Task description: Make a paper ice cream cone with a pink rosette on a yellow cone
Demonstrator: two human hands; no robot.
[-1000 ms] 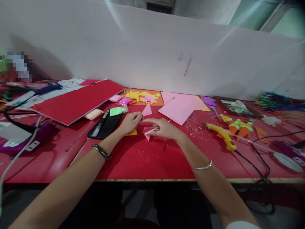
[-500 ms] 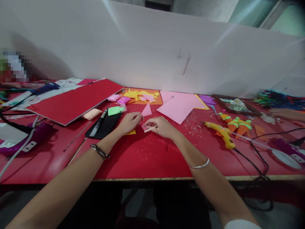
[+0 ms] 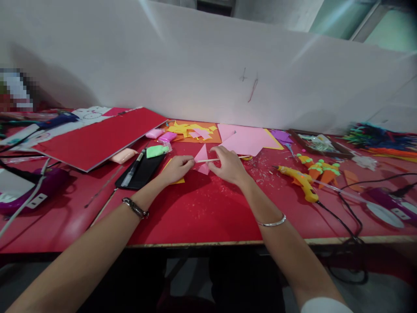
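Pale stick (image 3: 207,161), one: long axis running crosswise from my left hand (image 3: 178,168), pinching its end, to my right hand (image 3: 232,167): thumb, forefinger standing apart; hidden fingers' grip, cannot tell.

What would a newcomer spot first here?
Probably the big red board slanting across the table's left side. Next, mid-table, the left hand and right hand, a thin pale stick showing between them. Then the yellow glue gun lying to the right.
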